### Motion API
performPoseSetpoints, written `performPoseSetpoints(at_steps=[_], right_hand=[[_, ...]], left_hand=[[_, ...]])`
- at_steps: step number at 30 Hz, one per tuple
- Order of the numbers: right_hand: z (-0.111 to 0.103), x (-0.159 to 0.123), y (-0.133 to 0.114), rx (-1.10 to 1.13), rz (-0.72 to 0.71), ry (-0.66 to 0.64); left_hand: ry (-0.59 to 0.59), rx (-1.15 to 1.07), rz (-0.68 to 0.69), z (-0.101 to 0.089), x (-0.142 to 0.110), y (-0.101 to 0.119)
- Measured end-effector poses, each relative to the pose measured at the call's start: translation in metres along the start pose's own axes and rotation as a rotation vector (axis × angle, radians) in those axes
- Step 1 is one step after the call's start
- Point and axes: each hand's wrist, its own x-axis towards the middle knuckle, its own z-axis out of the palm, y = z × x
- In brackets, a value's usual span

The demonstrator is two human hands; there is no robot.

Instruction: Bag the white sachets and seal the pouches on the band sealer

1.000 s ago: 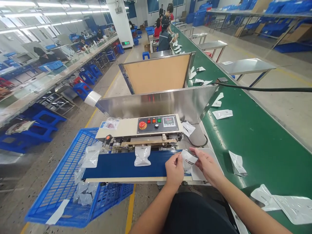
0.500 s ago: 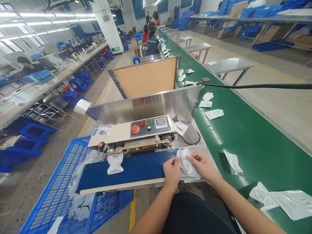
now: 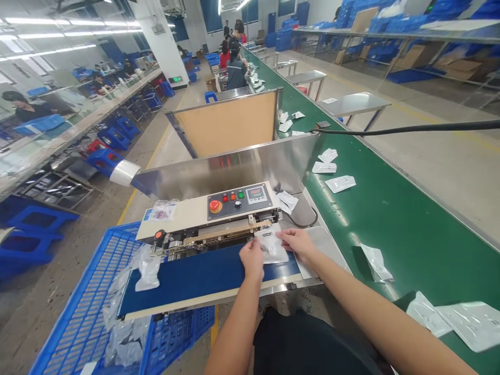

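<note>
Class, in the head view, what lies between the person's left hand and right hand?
A printed translucent pouch lies between the left hand and the right hand, as the head view shows.

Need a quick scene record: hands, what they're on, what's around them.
left hand: on the left side of a printed plastic pouch
right hand: on the upper right of the same pouch
pouch position: at the near edge of a blue sealer belt, beside a band sealer
also on belt: a second plastic pouch
nearby: a blue plastic crate on the left; a green conveyor on the right, with white pouches on it
</note>
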Motion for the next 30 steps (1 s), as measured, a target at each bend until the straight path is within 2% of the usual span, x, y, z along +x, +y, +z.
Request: performPoseSetpoints(at_steps=[3, 5, 6, 7, 9, 11, 12, 13, 14, 16, 18, 19, 21, 22, 23, 24, 27, 28, 30], right_hand=[[-0.001, -0.011, 0.006, 0.013, -0.026, -0.029], [-0.023, -0.021, 0.016, -0.009, -0.086, 0.003], [-0.042, -0.027, 0.023, -0.042, -0.131, 0.046], [-0.066, -0.035, 0.034, -0.091, -0.178, 0.117], [-0.128, -0.058, 0.061, -0.232, -0.228, 0.345], [-0.201, -0.092, 0.097, -0.384, -0.152, 0.65], [-0.237, -0.111, 0.117, -0.499, -0.089, 0.769], [-0.273, -0.13, 0.136, -0.66, -0.044, 0.83], [-0.306, -0.148, 0.155, -0.84, -0.016, 0.84], [-0.363, -0.174, 0.186, -1.162, -0.048, 0.752], [-0.404, -0.184, 0.205, -1.35, -0.179, 0.585], [-0.417, -0.183, 0.211, -1.376, -0.263, 0.482], [-0.428, -0.174, 0.218, -1.293, -0.405, 0.28], [-0.428, -0.168, 0.22, -1.19, -0.432, 0.233], [-0.424, -0.161, 0.222, -1.046, -0.414, 0.276], [-0.42, -0.156, 0.225, -0.884, -0.356, 0.4], [-0.411, -0.148, 0.234, -0.472, -0.088, 0.927], [-0.414, -0.148, 0.236, -0.401, -0.02, 1.05], [-0.429, -0.153, 0.238, -0.347, 0.059, 1.159]], left_hand=[[0.055, -0.014, 0.034, -0.025, 0.008, 0.003], [0.092, -0.047, 0.103, -0.046, 0.011, 0.007], [0.116, -0.058, 0.149, -0.057, 0.012, 0.009], [0.151, -0.044, 0.224, -0.07, 0.012, 0.011], [0.249, 0.073, 0.384, -0.095, 0.011, 0.018], [0.291, 0.167, 0.479, -0.116, 0.006, 0.025], [0.294, 0.191, 0.51, -0.123, 0.001, 0.028], [0.29, 0.207, 0.531, -0.128, -0.004, 0.031], [0.281, 0.215, 0.548, -0.13, -0.011, 0.033], [0.257, 0.227, 0.575, -0.126, -0.027, 0.035], [0.22, 0.23, 0.587, -0.113, -0.047, 0.034], [0.196, 0.228, 0.585, -0.104, -0.057, 0.032], [0.146, 0.219, 0.569, -0.084, -0.08, 0.025], [0.125, 0.212, 0.557, -0.074, -0.091, 0.021], [0.107, 0.207, 0.546, -0.066, -0.103, 0.016], [0.09, 0.205, 0.537, -0.058, -0.114, 0.011], [0.03, 0.218, 0.52, -0.045, -0.146, -0.003], [0.008, 0.219, 0.513, -0.045, -0.154, -0.007], [-0.023, 0.206, 0.494, -0.049, -0.168, -0.013]])
